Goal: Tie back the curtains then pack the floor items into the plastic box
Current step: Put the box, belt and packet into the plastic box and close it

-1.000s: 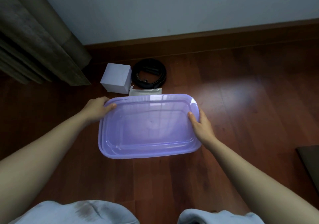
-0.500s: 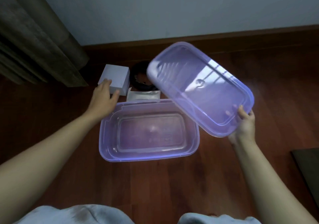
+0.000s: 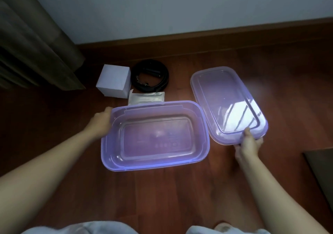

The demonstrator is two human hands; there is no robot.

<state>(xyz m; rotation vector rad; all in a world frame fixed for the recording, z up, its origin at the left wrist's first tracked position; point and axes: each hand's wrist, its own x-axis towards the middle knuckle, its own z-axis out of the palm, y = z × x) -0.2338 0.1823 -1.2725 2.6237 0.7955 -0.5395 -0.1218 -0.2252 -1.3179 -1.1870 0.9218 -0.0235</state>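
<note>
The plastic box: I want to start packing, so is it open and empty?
Open and empty: the lid lies beside the plastic box, whose bare bottom shows.

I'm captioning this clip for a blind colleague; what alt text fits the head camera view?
An open, empty purple plastic box sits on a wooden floor; the left hand touches its side while the right hand holds its lid beside it. Behind lie a white box, a coiled black belt and a silver packet.

Plastic box (image 3: 155,163) open on wood floor (image 3: 180,197), left hand (image 3: 100,124) on its left rim. Right hand (image 3: 249,144) grips near edge of lid (image 3: 227,100), just right of box. White carton (image 3: 114,83), coiled black cable (image 3: 150,78), silver pouch (image 3: 146,97) sit behind box near curtain (image 3: 32,41).
</note>
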